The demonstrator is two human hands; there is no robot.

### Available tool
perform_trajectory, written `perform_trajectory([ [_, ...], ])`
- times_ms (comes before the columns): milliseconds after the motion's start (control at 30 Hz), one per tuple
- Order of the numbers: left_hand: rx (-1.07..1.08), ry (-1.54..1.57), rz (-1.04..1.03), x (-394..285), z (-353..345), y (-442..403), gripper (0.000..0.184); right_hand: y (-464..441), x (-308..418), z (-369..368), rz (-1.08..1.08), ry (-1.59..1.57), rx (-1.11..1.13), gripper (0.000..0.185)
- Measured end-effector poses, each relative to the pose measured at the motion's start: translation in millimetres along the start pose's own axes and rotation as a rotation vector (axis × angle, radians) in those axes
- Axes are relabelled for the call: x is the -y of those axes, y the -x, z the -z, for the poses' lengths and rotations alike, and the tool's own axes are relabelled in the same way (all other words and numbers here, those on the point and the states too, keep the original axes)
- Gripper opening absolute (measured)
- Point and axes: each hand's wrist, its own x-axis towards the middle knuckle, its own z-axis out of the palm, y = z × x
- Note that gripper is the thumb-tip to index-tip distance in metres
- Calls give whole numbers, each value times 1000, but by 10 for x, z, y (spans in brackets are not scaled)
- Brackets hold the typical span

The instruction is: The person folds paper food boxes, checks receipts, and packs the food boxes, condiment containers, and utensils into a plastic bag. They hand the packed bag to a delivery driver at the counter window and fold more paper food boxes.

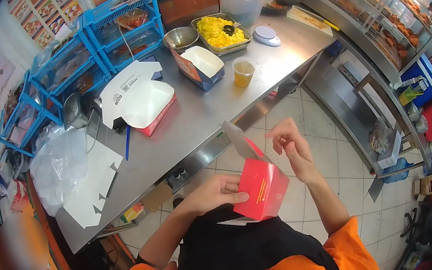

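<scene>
A red cardboard food box (261, 190) is held in front of the black apron, one flap standing up at its top. My left hand (219, 192) grips its left side, thumb on the red face and fingers behind. My right hand (293, 148) is raised just right of the box, apart from it, with its fingers curled and slightly apart. On the steel table (193, 133) ahead stand an open red-and-white box (158, 107) with its lid flaps spread, and an open blue-and-orange box (202, 68).
A flat white carton blank (93, 182), a plastic bag (60, 171) and a blue pen (127, 143) lie on the table's left. Behind are blue baskets (123, 28), a tray of yellow food (219, 32) and a cup (243, 72). At right stands a fried-food display case (377, 7).
</scene>
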Motion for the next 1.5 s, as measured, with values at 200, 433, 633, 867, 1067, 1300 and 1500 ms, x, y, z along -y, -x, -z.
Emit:
perform_trajectory([
  [200,58,179,6,217,-34,24,39,-21,170,-127,-143,205,273,37],
  [433,-49,96,21,218,-89,52,38,2,386,-192,-14,549,14,16],
  [633,-185,-99,-79,226,-37,103,35,35,249,-154,-27,470,302,23],
  [867,-81,-261,3,79,-10,259,36,161,-6,-268,-49,87,459,26],
  [1067,-418,18,-123,-2,4,278,29,238,90,-507,146,450,-36,31],
  [1300,-541,502,-514,-165,-209,85,54,156,154,-612,534,199,-110,18],
  [1500,-605,618,-678,-49,-251,-53,58,-132,405,-432,547,224,262,41],
])
